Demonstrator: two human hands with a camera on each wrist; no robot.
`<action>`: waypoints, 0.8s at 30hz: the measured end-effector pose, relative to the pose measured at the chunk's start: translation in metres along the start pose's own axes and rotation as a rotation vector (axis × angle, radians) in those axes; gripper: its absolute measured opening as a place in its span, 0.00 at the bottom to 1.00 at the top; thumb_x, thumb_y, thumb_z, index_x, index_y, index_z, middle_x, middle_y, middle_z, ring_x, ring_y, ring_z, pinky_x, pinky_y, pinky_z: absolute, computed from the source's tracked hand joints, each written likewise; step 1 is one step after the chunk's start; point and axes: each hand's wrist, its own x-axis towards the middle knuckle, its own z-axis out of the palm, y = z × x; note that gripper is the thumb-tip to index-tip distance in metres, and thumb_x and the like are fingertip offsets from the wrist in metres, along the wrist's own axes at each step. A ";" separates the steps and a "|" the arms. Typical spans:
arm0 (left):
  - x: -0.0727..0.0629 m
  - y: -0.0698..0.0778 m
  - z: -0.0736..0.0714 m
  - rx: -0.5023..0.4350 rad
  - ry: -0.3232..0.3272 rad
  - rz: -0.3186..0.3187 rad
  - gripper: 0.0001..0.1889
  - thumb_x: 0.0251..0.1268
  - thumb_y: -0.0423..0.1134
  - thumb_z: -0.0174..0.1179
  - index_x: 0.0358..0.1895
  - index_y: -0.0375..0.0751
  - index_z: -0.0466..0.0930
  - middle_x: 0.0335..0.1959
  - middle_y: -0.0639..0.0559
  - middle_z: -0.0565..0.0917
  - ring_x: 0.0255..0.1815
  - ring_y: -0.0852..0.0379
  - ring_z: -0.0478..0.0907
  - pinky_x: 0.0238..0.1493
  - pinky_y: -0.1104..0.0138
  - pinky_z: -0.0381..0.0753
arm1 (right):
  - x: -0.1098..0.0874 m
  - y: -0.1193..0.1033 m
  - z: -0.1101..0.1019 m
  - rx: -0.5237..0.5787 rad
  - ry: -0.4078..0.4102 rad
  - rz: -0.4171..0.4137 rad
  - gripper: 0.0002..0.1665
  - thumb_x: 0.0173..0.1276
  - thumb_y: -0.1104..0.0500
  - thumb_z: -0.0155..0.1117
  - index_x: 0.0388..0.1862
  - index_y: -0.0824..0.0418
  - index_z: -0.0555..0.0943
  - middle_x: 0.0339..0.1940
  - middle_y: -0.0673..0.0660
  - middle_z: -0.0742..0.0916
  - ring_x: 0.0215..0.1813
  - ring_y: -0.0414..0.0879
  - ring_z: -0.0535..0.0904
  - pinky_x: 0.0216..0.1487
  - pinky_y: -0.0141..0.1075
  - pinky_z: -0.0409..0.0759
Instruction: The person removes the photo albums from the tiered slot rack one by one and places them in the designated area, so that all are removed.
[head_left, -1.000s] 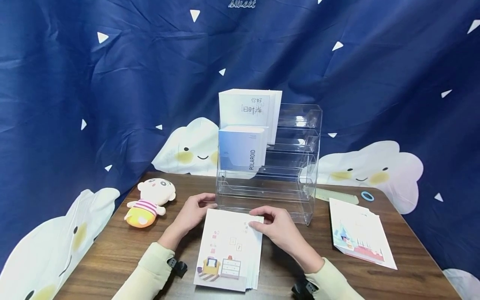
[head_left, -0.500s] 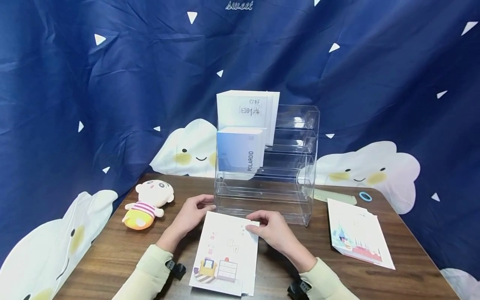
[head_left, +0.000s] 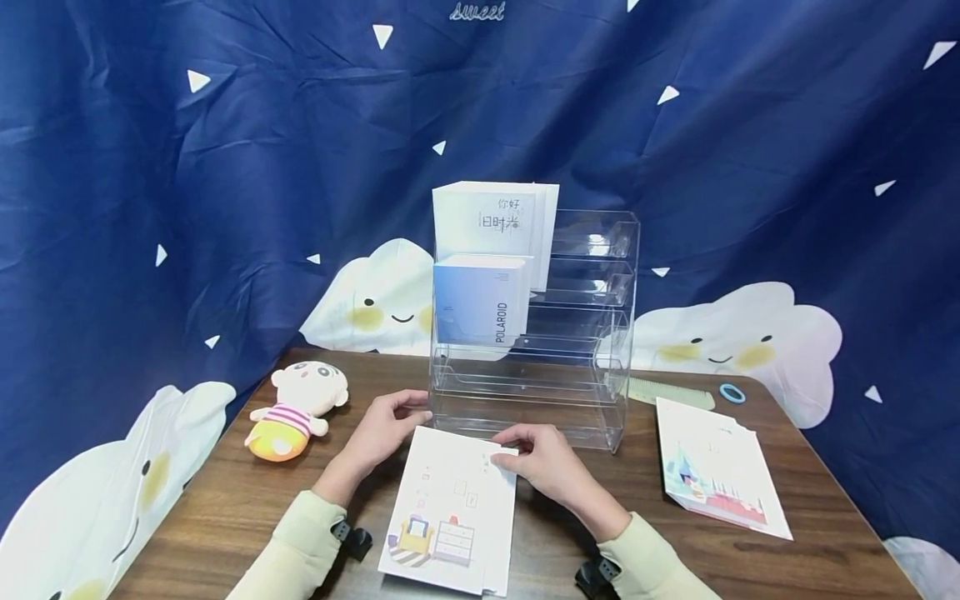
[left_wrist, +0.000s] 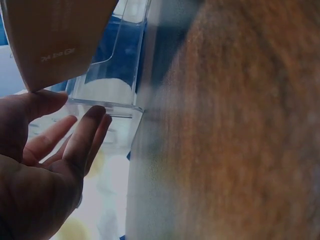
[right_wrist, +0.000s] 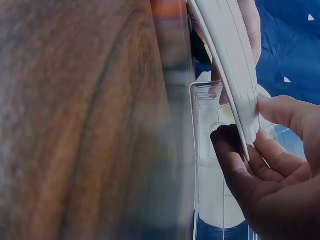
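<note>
Several thin white booklets (head_left: 442,517), the top one printed with a yellow armchair and a drawer chest, are held together in front of the clear acrylic rack (head_left: 525,400). My right hand (head_left: 551,467) pinches their far right corner, thumb on the cover and fingers beneath, as the right wrist view shows with their layered edges (right_wrist: 232,65). My left hand (head_left: 382,429) is by the rack's lower left corner. In the left wrist view its thumb is right at a corner of the brownish-looking booklet underside (left_wrist: 60,45), and its other fingers reach out loosely towards the rack's edge.
On the rack's upper left tiers stand white booklets (head_left: 480,221) and blue POLAROID booklets (head_left: 480,304). A plush doll (head_left: 296,408) lies at left. At right are another booklet stack (head_left: 716,467), a pale comb (head_left: 671,392) and a blue ring (head_left: 732,393).
The booklets have shifted slightly towards me and turned a little, and their fanned right edges now lie more even. Both hands keep nearly the same places.
</note>
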 end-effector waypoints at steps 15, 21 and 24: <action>-0.001 0.002 -0.001 -0.007 -0.003 -0.016 0.20 0.78 0.36 0.71 0.67 0.33 0.87 0.59 0.39 0.93 0.58 0.47 0.91 0.59 0.63 0.88 | 0.003 0.006 0.000 0.047 -0.053 0.005 0.14 0.69 0.59 0.82 0.50 0.64 0.94 0.40 0.54 0.95 0.40 0.42 0.83 0.40 0.28 0.80; -0.003 0.004 -0.001 -0.007 0.000 -0.022 0.20 0.78 0.36 0.71 0.68 0.34 0.87 0.59 0.39 0.93 0.58 0.47 0.91 0.59 0.61 0.90 | 0.004 0.008 0.002 0.060 -0.063 0.029 0.14 0.70 0.59 0.82 0.50 0.65 0.93 0.39 0.54 0.95 0.39 0.41 0.84 0.39 0.29 0.81; -0.003 0.004 -0.001 -0.008 0.001 -0.026 0.20 0.79 0.36 0.71 0.68 0.35 0.87 0.59 0.40 0.93 0.58 0.48 0.91 0.60 0.58 0.90 | 0.005 0.009 0.003 0.066 -0.064 0.036 0.14 0.69 0.60 0.82 0.50 0.65 0.93 0.39 0.54 0.94 0.39 0.41 0.84 0.39 0.29 0.82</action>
